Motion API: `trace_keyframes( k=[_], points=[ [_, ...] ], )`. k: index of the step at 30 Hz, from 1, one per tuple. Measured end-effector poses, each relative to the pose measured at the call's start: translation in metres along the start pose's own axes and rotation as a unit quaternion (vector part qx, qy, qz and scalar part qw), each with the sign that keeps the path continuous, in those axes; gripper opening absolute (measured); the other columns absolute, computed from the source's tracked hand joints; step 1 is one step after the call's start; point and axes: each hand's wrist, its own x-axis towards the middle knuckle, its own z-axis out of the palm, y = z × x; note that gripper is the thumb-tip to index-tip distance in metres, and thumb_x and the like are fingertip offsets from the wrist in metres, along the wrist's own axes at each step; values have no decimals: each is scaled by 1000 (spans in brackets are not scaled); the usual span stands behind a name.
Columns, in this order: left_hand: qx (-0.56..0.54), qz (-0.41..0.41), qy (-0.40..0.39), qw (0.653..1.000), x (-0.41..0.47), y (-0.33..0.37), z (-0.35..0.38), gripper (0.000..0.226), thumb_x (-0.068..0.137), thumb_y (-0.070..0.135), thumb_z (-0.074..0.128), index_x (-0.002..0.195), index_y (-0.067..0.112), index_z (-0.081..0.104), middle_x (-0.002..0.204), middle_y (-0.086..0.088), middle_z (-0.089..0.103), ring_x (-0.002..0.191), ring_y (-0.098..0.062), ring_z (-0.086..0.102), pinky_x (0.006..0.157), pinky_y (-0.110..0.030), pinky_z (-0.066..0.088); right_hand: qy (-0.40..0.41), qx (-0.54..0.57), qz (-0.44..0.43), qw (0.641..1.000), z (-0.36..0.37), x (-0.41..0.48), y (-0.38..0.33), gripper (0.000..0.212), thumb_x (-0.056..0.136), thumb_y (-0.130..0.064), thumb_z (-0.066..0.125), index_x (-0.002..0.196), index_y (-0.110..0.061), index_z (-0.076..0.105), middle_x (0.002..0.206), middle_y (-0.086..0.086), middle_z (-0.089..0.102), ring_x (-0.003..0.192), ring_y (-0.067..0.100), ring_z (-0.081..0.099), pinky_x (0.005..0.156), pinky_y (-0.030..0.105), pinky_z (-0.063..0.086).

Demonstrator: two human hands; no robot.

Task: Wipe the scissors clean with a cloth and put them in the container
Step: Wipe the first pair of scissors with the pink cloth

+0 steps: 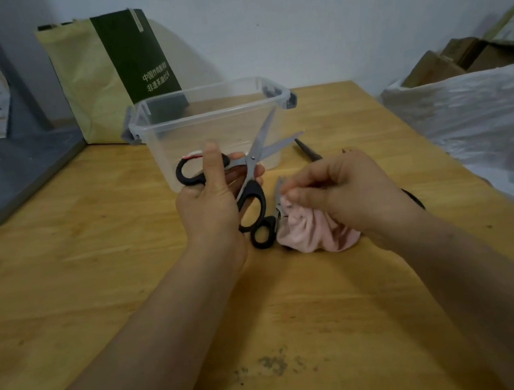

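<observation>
Held, left: I see my left hand [210, 198] gripping black-handled scissors [253, 159], blades spread, before the clear container [204, 113]. Held, right: my right hand [347, 188] pinches the pink cloth [313, 230] over the table [96, 283].

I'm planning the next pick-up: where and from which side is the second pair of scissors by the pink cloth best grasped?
Take the second scissors by the black handle loop, probably from the near left: it lies exposed toward the person, while the blades point away, beside the pink cloth the right hand holds.
</observation>
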Motion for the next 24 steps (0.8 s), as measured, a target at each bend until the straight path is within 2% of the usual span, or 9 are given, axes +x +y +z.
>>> trace_keyframes(
  k=[2, 5, 8, 11, 15, 18, 20, 22, 24],
  points=[
    [-5, 4, -9, 1000, -1, -1, 1, 39, 91, 44, 53, 78, 10, 66, 82, -13, 74, 76, -22, 72, 68, -29, 57, -44, 76, 61, 994, 2, -1, 1, 11, 79, -8, 72, 76, -19, 73, 70, -8, 72, 70, -1, 67, 64, 11, 51],
    [-18, -5, -31, 999, -4, -4, 2, 40, 90, 47, 51, 86, 10, 66, 90, -13, 74, 80, -19, 72, 61, -24, 55, -65, 120, 105, 985, 6, -2, -1, 3, 73, -11, 75, 76, -11, 74, 71, 2, 73, 67, 8, 68, 63, 18, 54],
    [-35, -30, -54, 997, -6, -4, 5, 43, 89, 48, 50, 94, 8, 66, 97, -14, 73, 81, -19, 72, 57, -21, 53, -57, 101, 125, 985, 10, -2, 1, 10, 75, -16, 75, 76, -6, 73, 73, 9, 72, 66, 13, 66, 66, 25, 55],
    [-19, -43, -72, 996, -6, -7, 4, 40, 88, 47, 51, 95, 11, 65, 95, -8, 72, 77, -12, 71, 57, -20, 53, -55, 79, 121, 988, 14, -1, 0, 17, 80, -17, 73, 74, -2, 71, 67, 12, 67, 60, 16, 59, 59, 25, 49],
    [42, -61, -78, 994, 4, -3, -3, 42, 90, 47, 51, 102, 9, 65, 94, -5, 72, 87, -11, 70, 79, -28, 56, -46, 5, 108, 993, -3, 2, 1, 29, 79, -18, 74, 82, 10, 67, 72, 15, 59, 66, 20, 53, 60, 25, 46],
    [32, -110, -79, 990, 10, 1, -6, 40, 86, 46, 55, 97, 9, 64, 87, -6, 74, 83, -15, 72, 76, -30, 57, -25, -8, 114, 993, -13, 2, 1, 21, 77, -17, 76, 81, 4, 72, 77, 12, 63, 71, 17, 57, 64, 26, 47],
    [17, -130, -130, 983, 8, 4, -5, 39, 78, 39, 63, 103, 9, 65, 94, -6, 74, 88, -16, 71, 75, -29, 58, -22, -10, 118, 993, -13, 0, 0, 21, 77, -17, 76, 81, 3, 72, 78, 14, 64, 72, 18, 58, 66, 29, 48],
    [-9, -139, -171, 975, 3, 3, -4, 44, 70, 19, 68, 112, 5, 63, 96, -9, 73, 89, -19, 71, 77, -30, 58, -19, -12, 114, 993, -11, 0, 0, 20, 77, -17, 76, 78, 2, 72, 80, 19, 66, 71, 20, 58, 66, 30, 48],
    [-10, -128, -165, 978, 1, 1, -3, 50, 67, 4, 68, 116, 1, 60, 92, -10, 71, 83, -19, 71, 76, -31, 59, -24, -22, 104, 994, -8, 0, -1, 19, 77, -17, 76, 75, 1, 71, 83, 25, 66, 69, 22, 57, 65, 32, 47]
  ],
)
